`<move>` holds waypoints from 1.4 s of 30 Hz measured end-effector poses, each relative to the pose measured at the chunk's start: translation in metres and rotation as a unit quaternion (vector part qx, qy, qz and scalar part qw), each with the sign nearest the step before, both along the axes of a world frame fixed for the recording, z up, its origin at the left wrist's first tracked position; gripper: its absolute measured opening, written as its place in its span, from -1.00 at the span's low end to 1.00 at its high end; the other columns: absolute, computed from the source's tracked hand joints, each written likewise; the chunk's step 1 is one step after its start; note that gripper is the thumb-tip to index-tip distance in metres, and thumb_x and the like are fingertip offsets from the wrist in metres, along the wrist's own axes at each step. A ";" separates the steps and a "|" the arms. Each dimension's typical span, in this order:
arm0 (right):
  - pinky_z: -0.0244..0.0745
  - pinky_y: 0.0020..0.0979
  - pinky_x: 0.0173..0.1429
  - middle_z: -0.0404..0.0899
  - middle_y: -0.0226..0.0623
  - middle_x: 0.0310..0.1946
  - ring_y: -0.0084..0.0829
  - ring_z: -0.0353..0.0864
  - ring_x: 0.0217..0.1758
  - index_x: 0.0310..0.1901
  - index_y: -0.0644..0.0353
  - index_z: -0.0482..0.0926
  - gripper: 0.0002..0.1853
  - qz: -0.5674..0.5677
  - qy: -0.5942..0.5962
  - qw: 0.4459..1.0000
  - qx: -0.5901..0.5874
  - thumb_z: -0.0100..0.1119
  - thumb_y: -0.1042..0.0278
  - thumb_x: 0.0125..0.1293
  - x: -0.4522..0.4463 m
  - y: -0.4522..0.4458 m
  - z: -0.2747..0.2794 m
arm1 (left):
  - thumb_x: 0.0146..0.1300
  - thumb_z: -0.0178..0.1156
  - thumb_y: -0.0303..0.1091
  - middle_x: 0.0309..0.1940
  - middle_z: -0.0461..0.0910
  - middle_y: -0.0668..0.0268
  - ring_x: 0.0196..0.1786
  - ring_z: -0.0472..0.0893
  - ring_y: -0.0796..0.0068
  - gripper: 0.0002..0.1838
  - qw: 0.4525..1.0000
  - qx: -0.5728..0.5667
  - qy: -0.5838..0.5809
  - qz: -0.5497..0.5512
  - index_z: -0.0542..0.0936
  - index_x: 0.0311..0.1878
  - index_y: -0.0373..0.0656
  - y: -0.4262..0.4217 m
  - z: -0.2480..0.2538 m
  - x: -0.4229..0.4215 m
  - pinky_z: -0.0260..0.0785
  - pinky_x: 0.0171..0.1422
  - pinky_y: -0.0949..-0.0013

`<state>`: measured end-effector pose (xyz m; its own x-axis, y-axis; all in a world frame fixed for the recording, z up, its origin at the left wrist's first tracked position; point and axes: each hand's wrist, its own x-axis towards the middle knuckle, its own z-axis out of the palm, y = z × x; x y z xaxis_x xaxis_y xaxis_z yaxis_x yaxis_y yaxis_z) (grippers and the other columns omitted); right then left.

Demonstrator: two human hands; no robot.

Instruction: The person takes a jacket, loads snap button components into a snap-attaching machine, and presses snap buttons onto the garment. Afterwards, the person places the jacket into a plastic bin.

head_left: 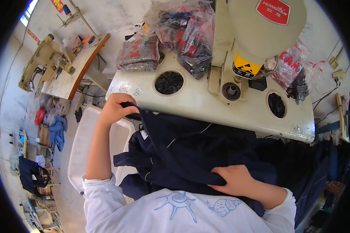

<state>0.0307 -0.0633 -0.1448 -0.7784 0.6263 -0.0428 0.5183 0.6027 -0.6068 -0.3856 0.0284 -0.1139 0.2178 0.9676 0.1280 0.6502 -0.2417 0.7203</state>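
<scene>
Just here, along the near edge of the pale surface [206, 95], dark navy cloth [194, 151] is bunched. The left hand [119, 108], farther off, pinches its edge; the right hand [235, 180], nearer, grips a fold between thumb and fingers. Plastic-wrapped bundles [139, 53] sit far left of the machine [268, 23].

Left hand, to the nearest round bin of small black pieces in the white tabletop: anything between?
Bare white tabletop between left hand and round bin, head view. The dark navy cloth lies off that line, nearer the person.
</scene>
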 end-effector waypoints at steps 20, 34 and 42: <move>0.38 -0.22 0.13 0.49 -0.03 -0.07 -0.06 0.51 -0.02 0.14 0.35 0.38 -0.31 -0.348 0.026 0.916 0.200 0.32 0.38 -0.13 0.040 -0.004 0.057 | 0.12 0.29 -0.50 -0.49 0.48 0.47 -0.36 0.42 0.69 -0.90 0.980 -0.115 -0.163 -0.014 0.56 -0.34 -0.28 0.015 0.019 0.080 0.28 -0.25 0.54; 0.39 -0.43 -0.01 0.61 -0.06 -0.39 -0.19 0.57 -0.17 -0.31 0.44 0.60 -0.64 -0.602 0.049 0.795 -0.059 -0.11 0.64 -0.20 0.163 0.059 0.061 | 0.33 0.09 -0.43 -0.36 0.43 0.47 -0.27 0.39 0.75 -0.86 0.922 -0.159 -0.352 -0.008 0.38 -0.10 -0.16 -0.005 -0.033 0.173 0.31 -0.14 0.61; 0.35 -0.21 0.20 0.50 -0.04 -0.03 -0.05 0.46 0.09 0.05 0.24 0.46 -0.55 -0.383 0.037 0.872 0.303 0.14 0.40 0.05 0.076 0.061 0.106 | 0.42 -0.01 -0.33 -0.37 0.36 0.46 -0.27 0.28 0.71 -0.85 0.965 -0.059 -0.257 0.001 0.36 -0.08 -0.19 0.001 -0.034 0.249 0.22 -0.14 0.59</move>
